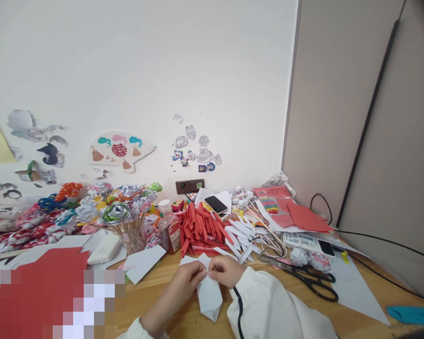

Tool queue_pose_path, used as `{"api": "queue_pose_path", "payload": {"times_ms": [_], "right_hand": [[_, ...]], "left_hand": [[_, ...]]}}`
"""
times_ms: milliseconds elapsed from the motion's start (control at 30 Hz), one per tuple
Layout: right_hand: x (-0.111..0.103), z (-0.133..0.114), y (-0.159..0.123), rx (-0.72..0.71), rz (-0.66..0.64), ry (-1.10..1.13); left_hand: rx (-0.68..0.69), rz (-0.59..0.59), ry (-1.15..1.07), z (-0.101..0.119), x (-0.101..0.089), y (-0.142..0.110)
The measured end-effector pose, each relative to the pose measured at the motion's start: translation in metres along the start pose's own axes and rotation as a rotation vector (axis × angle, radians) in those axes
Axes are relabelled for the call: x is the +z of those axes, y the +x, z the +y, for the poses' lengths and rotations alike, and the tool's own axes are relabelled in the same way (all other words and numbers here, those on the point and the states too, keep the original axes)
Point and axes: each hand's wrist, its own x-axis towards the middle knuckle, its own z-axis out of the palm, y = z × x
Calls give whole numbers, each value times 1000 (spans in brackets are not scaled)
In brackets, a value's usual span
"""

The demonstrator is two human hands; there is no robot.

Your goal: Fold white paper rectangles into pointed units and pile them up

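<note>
A folded sheet of white paper lies on the wooden table in front of me, its near end creased to a point. My left hand pinches its upper part from the left. From the right, my right hand pinches the same paper, its fingertips almost meeting those of the left. The fingers partly hide the fold between them. Just beyond my hands are a heap of red folded paper strips and a bunch of white folded paper strips.
Black-handled scissors lie to the right, near crumpled paper balls. A bottle stands left of the red strips, beside a container of sticks. Red paper covers the left side. A phone rests at the back.
</note>
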Motion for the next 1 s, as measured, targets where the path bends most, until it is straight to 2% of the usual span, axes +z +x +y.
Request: {"api": "queue_pose_path", "payload": {"times_ms": [100, 267, 400, 500, 733, 833, 900, 1000], "right_hand": [[-1, -1, 0, -8, 7, 11], [-3, -5, 1, 39, 64, 73], [-1, -6, 2, 79, 112, 70], [2, -3, 3, 103, 115, 114], [7, -3, 3, 55, 156, 80], [6, -4, 4, 78, 156, 175], [5, -2, 5, 78, 164, 274], [3, 2, 7, 84, 80, 452]], "left_hand": [[-16, -15, 15, 1, 2, -1], [0, 92, 27, 2, 3, 1], [20, 85, 13, 2, 4, 3], [17, 133, 7, 1, 5, 3], [25, 173, -26, 2, 8, 2], [18, 228, -122, 0, 10, 3], [-53, 252, -247, -3, 10, 5], [-150, 309, -429, -7, 7, 8]]}}
